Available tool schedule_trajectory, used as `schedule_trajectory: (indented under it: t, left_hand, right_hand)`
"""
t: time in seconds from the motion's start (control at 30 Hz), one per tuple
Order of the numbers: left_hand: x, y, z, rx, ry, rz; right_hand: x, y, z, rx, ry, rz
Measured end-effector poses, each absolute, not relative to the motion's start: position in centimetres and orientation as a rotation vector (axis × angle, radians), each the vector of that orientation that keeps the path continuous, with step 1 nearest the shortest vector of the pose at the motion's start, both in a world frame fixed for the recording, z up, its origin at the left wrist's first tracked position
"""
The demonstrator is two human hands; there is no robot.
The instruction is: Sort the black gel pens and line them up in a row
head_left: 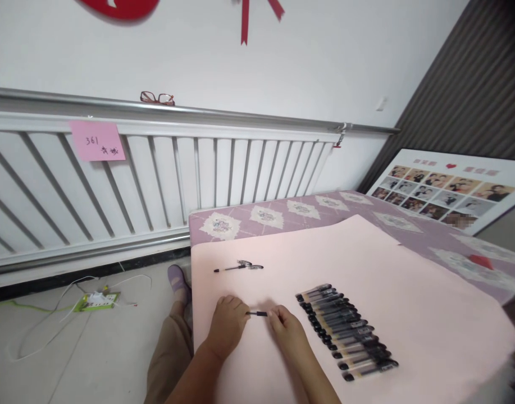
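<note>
Between my two hands lies a slim pen point(257, 313), level, with a dark section toward its right end. My left hand point(228, 324) is closed round its left end. My right hand point(287, 332) has thumb and forefinger pinched at the right end; what sits inside that pinch is hidden. Above my hands, a pen point(229, 269) rests on the pink sheet point(278, 247), with a black pen cap point(244, 262) and another cap-like piece point(256, 267) at its right end. To the right of my right hand, several capped black pens point(345, 328) lie side by side in a slanting row.
The sheet covers a table with a purple patterned cloth point(282, 216). Behind it are a white radiator point(223, 168), a pink note point(98, 140) and eyeglasses point(157, 99) on the pipe. A photo board point(446, 191) leans at right. A power strip point(98, 301) lies on the floor.
</note>
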State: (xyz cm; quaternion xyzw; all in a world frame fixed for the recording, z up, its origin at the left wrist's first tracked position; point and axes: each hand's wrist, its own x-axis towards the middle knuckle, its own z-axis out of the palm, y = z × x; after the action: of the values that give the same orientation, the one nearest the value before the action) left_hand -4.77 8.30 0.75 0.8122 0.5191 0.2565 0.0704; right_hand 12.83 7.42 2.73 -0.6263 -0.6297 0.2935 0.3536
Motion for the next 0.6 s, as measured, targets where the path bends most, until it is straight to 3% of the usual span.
schedule_trajectory:
  t: [0.2,0.6]
  left_hand:
    - [-4.6,8.3,0.4,2.454,1.54,0.784]
    - [-4.6,8.8,0.3,2.338,1.697,0.776]
  right_hand:
    - [12.6,8.9,2.7,-1.591,-1.789,0.749]
    - [11.3,19.0,3.0,-1.741,-2.049,0.362]
